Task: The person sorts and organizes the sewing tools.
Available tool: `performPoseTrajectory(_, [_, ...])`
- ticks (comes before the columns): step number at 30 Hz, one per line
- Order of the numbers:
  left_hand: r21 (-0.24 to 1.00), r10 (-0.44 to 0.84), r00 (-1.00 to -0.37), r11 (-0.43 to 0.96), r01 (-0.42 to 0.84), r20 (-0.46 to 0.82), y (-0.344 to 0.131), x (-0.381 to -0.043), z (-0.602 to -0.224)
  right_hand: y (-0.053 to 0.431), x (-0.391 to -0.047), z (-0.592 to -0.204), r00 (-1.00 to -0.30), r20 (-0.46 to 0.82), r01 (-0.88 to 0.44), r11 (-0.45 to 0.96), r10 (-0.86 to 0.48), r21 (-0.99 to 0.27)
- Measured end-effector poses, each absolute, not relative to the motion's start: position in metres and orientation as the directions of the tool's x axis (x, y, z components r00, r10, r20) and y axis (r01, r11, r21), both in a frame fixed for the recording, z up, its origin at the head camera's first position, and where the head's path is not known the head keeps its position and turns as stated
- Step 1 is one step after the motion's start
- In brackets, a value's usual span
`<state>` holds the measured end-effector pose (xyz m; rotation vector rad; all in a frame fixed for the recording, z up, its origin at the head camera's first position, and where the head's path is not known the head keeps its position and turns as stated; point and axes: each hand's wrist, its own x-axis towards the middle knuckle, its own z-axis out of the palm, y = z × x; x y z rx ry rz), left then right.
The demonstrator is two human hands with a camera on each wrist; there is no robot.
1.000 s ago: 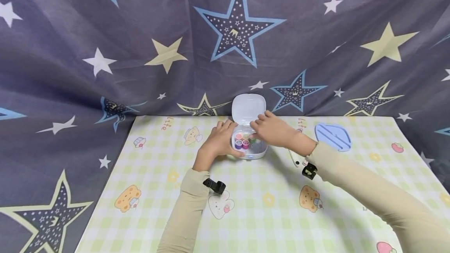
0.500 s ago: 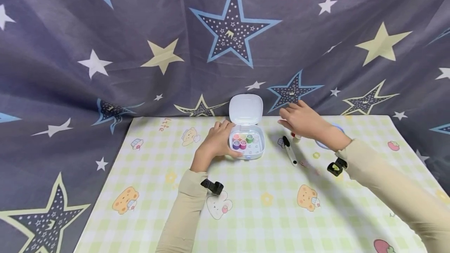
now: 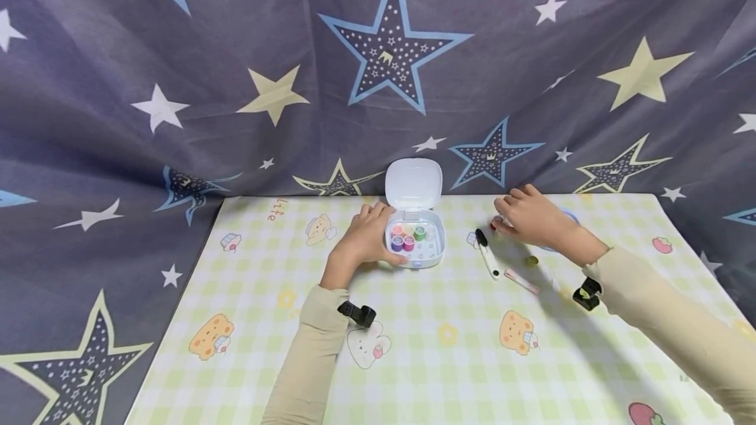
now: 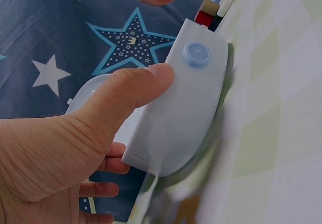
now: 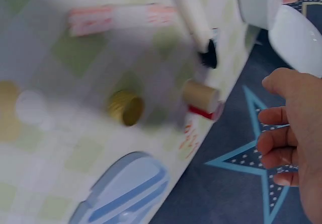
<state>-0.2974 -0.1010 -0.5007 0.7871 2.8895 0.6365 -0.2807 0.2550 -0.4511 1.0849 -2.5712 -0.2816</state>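
Note:
My left hand (image 3: 367, 233) grips a small white hinged box (image 3: 416, 260) by its side, the thumb on the front wall beside a round blue button (image 4: 196, 54). The box's lid (image 3: 413, 183) stands raised, and several coloured thread bobbins (image 3: 409, 243) sit inside, among them a green one (image 3: 419, 233). My right hand (image 3: 528, 216) hovers at the table's back, fingers loosely curled and holding nothing. Close by its fingertips lie a tan spool (image 5: 200, 95) and a red one (image 5: 204, 113), side by side.
Right of the box lie a slim white tool (image 3: 489, 258) with a black end, a pink-and-white strip (image 3: 521, 281) and a gold thimble (image 3: 531, 260). A blue striped case (image 5: 131, 194) is partly behind my right hand. A star-printed curtain (image 3: 236, 31) rises behind the table.
My right hand has moved from over the box to the right, then down beside the spools, uncovering the green bobbin. My left hand keeps its grip on the box.

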Motion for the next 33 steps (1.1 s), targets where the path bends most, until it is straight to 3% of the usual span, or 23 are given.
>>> performPoseTrajectory(6, [0.410,0.501,-0.864,0.780,0.472,0.041,-0.101,-0.296,-0.501,0.265,-0.280,-0.465,-0.660,0.183,-0.639,0.673,-0.729,0.373])
performPoseTrajectory(33, [0.409,0.506,-0.862,0.778,0.477,0.043,-0.101,-0.296,-0.501,0.273,-0.285,-0.495,-0.627,0.224,-0.642,0.658,-0.746,0.394])
